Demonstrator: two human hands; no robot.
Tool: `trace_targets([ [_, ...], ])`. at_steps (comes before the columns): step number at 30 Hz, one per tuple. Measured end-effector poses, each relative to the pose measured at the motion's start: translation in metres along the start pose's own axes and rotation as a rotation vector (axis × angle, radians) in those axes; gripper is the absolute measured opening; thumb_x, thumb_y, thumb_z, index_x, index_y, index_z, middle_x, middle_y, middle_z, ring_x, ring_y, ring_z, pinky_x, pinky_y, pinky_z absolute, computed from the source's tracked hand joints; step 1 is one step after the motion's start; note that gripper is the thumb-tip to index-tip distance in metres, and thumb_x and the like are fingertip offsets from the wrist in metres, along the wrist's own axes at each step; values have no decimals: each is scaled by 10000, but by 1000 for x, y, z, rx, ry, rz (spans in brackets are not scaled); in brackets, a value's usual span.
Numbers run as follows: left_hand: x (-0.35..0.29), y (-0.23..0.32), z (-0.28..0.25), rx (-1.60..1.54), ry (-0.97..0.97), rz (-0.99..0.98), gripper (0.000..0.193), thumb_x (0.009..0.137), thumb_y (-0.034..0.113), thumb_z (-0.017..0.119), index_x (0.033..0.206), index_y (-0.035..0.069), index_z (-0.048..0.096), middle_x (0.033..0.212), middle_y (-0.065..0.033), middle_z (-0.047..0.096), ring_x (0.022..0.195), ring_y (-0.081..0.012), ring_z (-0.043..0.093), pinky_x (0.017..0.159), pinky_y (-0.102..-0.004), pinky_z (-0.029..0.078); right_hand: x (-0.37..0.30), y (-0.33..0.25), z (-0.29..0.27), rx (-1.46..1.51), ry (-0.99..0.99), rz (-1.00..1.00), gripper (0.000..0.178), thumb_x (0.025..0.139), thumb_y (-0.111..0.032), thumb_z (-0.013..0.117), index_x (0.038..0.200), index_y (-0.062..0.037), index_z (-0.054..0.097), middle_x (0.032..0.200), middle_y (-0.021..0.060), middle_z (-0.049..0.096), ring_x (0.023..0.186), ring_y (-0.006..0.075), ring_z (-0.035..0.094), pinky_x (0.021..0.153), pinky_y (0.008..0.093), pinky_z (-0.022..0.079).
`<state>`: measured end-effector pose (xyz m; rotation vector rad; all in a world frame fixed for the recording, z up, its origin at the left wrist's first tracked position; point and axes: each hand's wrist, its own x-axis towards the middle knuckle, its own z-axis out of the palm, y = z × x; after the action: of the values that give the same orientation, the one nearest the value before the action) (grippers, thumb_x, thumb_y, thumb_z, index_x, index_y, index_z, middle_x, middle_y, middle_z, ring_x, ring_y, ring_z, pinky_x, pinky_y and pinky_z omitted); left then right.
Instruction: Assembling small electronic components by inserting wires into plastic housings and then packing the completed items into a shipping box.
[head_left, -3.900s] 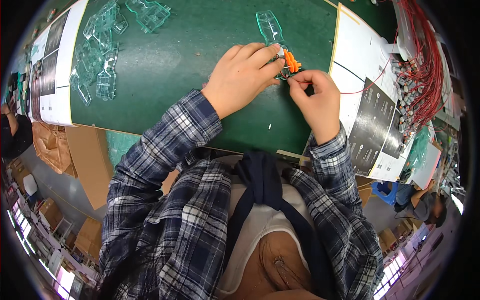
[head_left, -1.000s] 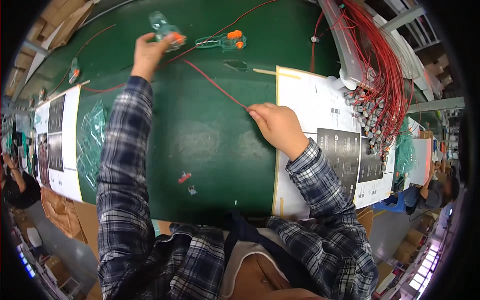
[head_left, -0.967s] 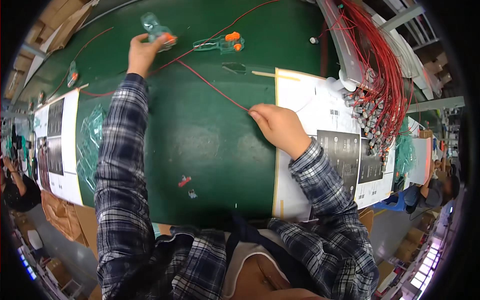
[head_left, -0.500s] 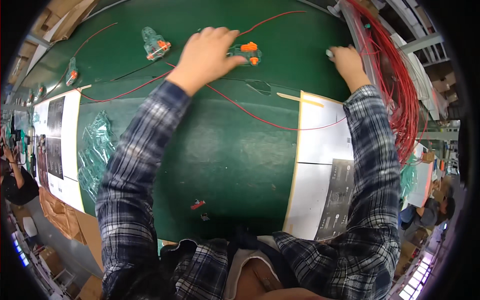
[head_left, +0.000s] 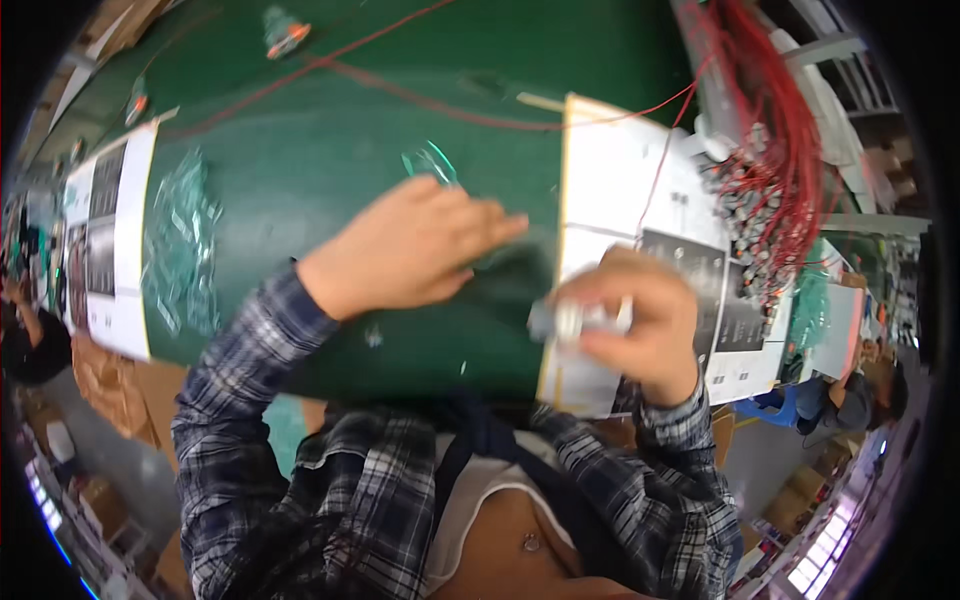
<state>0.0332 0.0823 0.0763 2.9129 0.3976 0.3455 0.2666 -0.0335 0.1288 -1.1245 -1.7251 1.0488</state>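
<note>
My left hand [head_left: 405, 245] is over the middle of the green table, its fingers curled and partly smeared by motion. Beyond its knuckles sticks out the edge of a clear, green-tinted plastic housing [head_left: 432, 160]; the hand covers the rest. To the right, my right hand [head_left: 645, 320] pinches a small grey-and-white connector [head_left: 575, 320] between thumb and fingers, above the white sheet's edge. A thin red wire [head_left: 655, 180] runs down behind this hand; whether it joins the connector I cannot tell.
A pile of clear plastic pieces [head_left: 180, 245] lies at the left. Another housing with orange parts [head_left: 287, 36] lies at the far left. A bundle of red wires [head_left: 795, 130] with grey ends hangs at the right. Printed sheets [head_left: 610, 170] flank the work area.
Both hands have come back toward me from the far side. The orange-fitted housing by my left hand has left its spot. A connector now shows in my right hand, and the view has shifted.
</note>
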Motion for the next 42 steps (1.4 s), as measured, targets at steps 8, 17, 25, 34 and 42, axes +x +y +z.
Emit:
trace_targets([
  [8, -66, 67, 58, -124, 273, -465, 504, 751, 139, 701, 1234, 94, 568, 1217, -46, 555, 1001, -228, 548, 871, -334, 442, 40, 40, 50, -635, 34, -26, 166, 738, -135, 740, 889, -73, 713, 729, 15, 613, 675, 183, 536, 651, 285, 423],
  [17, -80, 75, 76, -215, 463, -567, 371, 762, 119, 703, 1115, 73, 597, 1226, -52, 559, 1041, -239, 551, 899, -350, 449, 73, 34, 88, -1127, -258, -212, 98, 731, -152, 719, 804, -91, 698, 708, 6, 603, 691, 198, 555, 663, 310, 420],
  [25, -73, 65, 65, -46, 483, -450, 343, 773, 154, 703, 1094, 81, 607, 1266, -40, 573, 1057, -213, 547, 922, -346, 436, 63, 43, 76, -1053, -273, -257, 102, 749, -183, 695, 698, -105, 654, 714, 5, 637, 680, 217, 572, 678, 322, 421],
  [34, -69, 47, 70, 197, 299, -268, 375, 767, 216, 719, 1109, 107, 613, 1320, -42, 555, 1126, -193, 548, 960, -333, 440, -18, 41, 86, -932, -24, -24, 85, 846, -162, 656, 792, -97, 663, 741, 19, 665, 671, 236, 582, 723, 339, 439],
  [42, -68, 49, 77, 151, 342, -288, 387, 794, 238, 712, 1155, 136, 620, 1313, -45, 553, 1203, -210, 549, 925, -308, 502, -25, 51, 103, -652, 49, 259, 60, 833, -102, 658, 797, -61, 634, 656, 50, 602, 584, 238, 542, 605, 325, 423],
])
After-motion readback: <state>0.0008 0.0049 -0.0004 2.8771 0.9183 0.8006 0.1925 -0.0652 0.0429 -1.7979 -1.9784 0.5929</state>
